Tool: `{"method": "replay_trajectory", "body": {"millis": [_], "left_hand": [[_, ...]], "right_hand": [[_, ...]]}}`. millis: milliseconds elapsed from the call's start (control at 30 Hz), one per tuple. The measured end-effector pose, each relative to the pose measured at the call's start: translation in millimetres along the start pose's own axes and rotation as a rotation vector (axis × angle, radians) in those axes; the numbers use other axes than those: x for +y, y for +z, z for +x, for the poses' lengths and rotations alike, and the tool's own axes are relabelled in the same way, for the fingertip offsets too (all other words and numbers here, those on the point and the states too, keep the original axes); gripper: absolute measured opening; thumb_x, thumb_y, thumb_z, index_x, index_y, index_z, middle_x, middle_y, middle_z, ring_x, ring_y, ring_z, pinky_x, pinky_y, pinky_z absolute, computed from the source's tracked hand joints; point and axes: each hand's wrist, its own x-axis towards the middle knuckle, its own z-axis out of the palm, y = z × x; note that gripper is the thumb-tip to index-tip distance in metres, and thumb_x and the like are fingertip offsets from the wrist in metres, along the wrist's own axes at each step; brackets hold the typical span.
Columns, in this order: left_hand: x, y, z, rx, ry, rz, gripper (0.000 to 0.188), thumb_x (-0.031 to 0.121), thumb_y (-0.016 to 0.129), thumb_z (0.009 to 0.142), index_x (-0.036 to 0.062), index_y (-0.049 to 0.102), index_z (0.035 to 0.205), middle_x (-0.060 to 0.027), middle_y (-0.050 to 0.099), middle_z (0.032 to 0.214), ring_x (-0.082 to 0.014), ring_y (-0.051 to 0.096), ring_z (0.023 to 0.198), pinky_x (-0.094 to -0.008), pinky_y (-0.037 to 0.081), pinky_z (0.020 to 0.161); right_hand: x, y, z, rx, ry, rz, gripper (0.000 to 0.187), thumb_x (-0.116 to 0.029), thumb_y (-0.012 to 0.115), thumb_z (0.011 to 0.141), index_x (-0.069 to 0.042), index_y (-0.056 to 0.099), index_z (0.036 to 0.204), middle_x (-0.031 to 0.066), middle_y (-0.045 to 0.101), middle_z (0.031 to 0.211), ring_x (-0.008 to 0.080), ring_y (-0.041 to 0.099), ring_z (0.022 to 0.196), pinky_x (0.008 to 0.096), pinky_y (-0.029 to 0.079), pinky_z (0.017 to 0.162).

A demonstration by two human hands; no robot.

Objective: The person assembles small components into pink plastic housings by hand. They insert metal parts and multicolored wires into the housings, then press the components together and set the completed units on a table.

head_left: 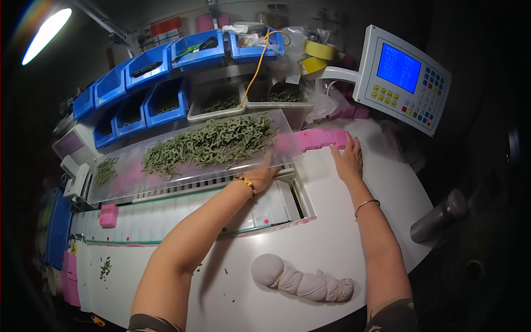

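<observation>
A row of small pink boxes (318, 139) lies on the white table behind the conveyor's right end. My right hand (348, 159) grips the right end of this row, thumb on the near side and fingers around the end. My left hand (261, 177) reaches under the front right edge of a clear plastic tray (215, 172). Its fingers are largely hidden by the tray, and what they touch cannot be made out. Curled, dried green pieces (210, 141) are heaped on the tray, with a smaller pile at its left end.
A single pink box (108, 216) stands on the white slatted conveyor (177, 213). Blue bins (149, 66) line the back. A control panel (404, 80) hangs at right above a dark flask (440, 217). A grey cloth bundle (301, 281) lies between my forearms.
</observation>
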Motion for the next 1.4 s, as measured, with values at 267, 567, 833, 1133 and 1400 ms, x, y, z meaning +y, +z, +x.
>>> {"method": "replay_trajectory", "body": {"millis": [267,567,833,1133,1400], "left_hand": [[-26,4,47,0.390,0.327,0.429,0.070,0.055,0.043,0.096,0.0125,0.036,0.151,-0.0141,0.031,0.157,-0.0363,0.029,0.144,-0.0492,0.019,0.121],[-31,28,69,0.418,0.368,0.442,0.072,0.053,0.053,0.093,0.0088,0.039,0.147,-0.0234,0.037,0.149,-0.0414,0.032,0.141,-0.0526,0.022,0.118],[49,18,19,0.089,0.134,0.061,0.065,0.047,0.074,0.079,0.0019,0.056,0.122,-0.0277,0.053,0.127,-0.0431,0.054,0.116,-0.0535,0.040,0.101],[74,35,-66,0.264,0.302,0.214,0.062,0.051,0.077,0.074,0.0024,0.062,0.110,-0.0159,0.060,0.105,-0.0323,0.056,0.104,-0.0434,0.041,0.089],[41,11,-139,0.186,0.364,0.131,0.077,0.053,0.079,0.071,0.0055,0.056,0.126,-0.0153,0.057,0.103,-0.0317,0.054,0.100,-0.0406,0.041,0.086]], "right_hand": [[12,24,38,0.044,-0.023,-0.030,0.067,-0.056,0.055,0.093,-0.016,0.044,0.145,0.0186,0.042,0.145,0.0381,0.041,0.131,0.0460,0.032,0.111],[3,27,59,0.052,0.004,-0.124,0.054,-0.060,0.057,0.089,-0.027,0.062,0.131,0.0097,0.049,0.140,0.0329,0.044,0.128,0.0463,0.035,0.107],[23,16,55,0.004,-0.026,-0.030,0.034,-0.049,0.060,0.089,-0.026,0.068,0.113,0.0059,0.048,0.142,0.0326,0.043,0.130,0.0468,0.035,0.107],[26,-39,-21,-0.004,-0.026,-0.075,0.028,-0.041,0.058,0.092,-0.021,0.069,0.108,0.0114,0.050,0.140,0.0343,0.045,0.128,0.0420,0.035,0.109],[-2,-85,-126,-0.108,0.126,-0.178,0.033,-0.045,0.057,0.094,-0.025,0.064,0.119,0.0104,0.042,0.146,0.0327,0.038,0.134,0.0462,0.032,0.110]]}}
